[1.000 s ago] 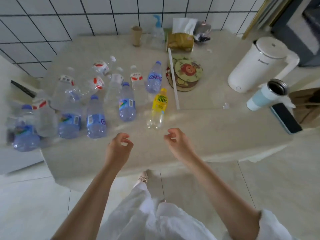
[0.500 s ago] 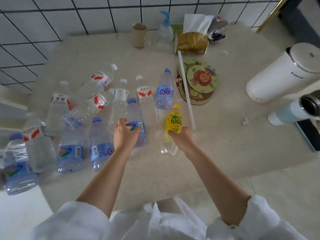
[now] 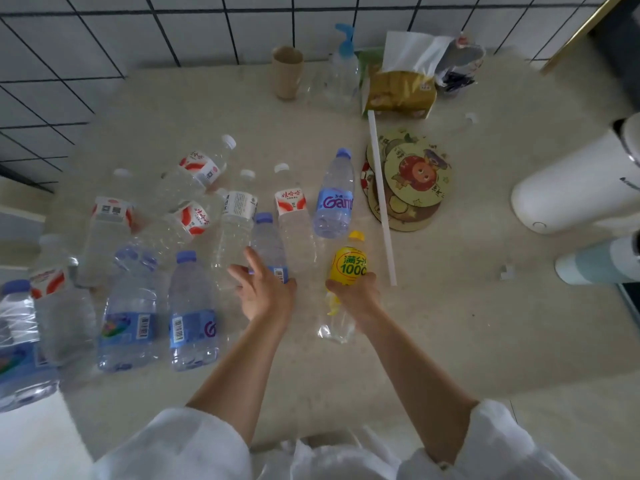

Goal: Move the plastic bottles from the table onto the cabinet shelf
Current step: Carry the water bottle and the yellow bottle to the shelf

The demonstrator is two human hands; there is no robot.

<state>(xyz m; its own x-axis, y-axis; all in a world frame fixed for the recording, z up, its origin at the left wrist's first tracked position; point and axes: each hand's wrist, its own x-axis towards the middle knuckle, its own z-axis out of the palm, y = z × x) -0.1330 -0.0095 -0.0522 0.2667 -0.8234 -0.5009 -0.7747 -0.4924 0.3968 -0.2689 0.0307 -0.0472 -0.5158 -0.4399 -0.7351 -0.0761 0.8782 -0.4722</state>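
Note:
Several empty plastic bottles lie on the beige table [image 3: 450, 341], most on its left half. My right hand [image 3: 356, 296] grips the yellow-labelled bottle [image 3: 348, 265] around its middle; its clear base shows below the hand. My left hand [image 3: 265, 292] lies over a blue-capped bottle [image 3: 268, 244], with the fingers spread over its label and the thumb curling round its right side. A Ganten bottle [image 3: 334, 199] and a red-and-white labelled bottle [image 3: 292, 216] lie just behind. More blue-labelled bottles [image 3: 192, 317] lie to the left. No cabinet shelf is in view.
A white kettle [image 3: 581, 188] and a pale blue flask [image 3: 595, 261] lie at the right edge. Round cartoon coasters [image 3: 415, 171] with a long white strip [image 3: 381, 195] across them sit mid-table. A tissue pack [image 3: 401, 88], pump bottle [image 3: 341, 74] and cardboard roll [image 3: 286, 72] stand by the tiled wall.
Both hands reached forward from the table's near edge. The right hand closed around the yellow-labelled bottle, and the left hand came down on the blue-capped bottle.

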